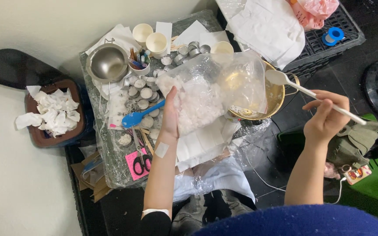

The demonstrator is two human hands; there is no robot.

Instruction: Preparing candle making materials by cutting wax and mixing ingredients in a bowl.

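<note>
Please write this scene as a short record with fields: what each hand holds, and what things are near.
left hand: left hand holds up a clear plastic bag of white flakes
right hand: right hand holds a white spoon, bowl end at the bag's mouth
behind bag: brass-coloured bowl
on table: blue spoon, steel bowl, small tin cups, scissors
beside table: brown bin with crumpled tissues

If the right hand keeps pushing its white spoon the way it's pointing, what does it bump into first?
Most likely the clear plastic bag of white flakes that the left hand holds. The white spoon in the right hand points straight at the bag's open edge, though depth is hard to judge.
</note>
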